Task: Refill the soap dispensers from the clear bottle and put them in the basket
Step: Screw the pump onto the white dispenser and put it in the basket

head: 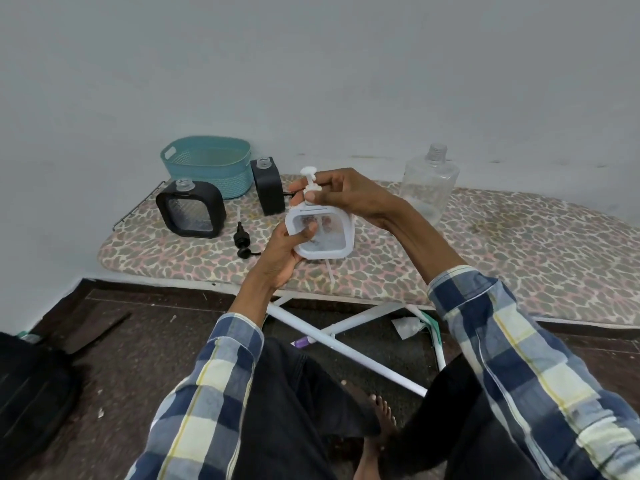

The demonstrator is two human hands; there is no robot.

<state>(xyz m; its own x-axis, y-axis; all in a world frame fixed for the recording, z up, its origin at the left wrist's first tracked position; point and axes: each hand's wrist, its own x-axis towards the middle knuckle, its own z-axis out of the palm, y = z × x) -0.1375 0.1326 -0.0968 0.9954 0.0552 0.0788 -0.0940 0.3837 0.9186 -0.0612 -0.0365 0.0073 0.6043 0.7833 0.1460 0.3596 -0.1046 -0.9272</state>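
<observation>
My left hand (284, 251) grips the lower left side of a white square soap dispenser (329, 233), held above the ironing board. Its white pump head (309, 181) sits in the neck, and my right hand (343, 194) pinches it from the right. Two black square dispensers stand on the board without pumps: one (190, 209) at the left facing me, one (268, 187) turned sideways beside the basket. A black pump (242, 242) lies loose on the board between them. The teal basket (211, 164) stands at the back left. The clear bottle (429, 183), uncapped, stands at the right.
The ironing board (485, 244) has a leopard-print cover and white crossed legs (346, 344). A plain wall rises right behind it. A black bag (31, 386) lies on the dark floor at the lower left. My knees and a bare foot (381, 414) are below the board.
</observation>
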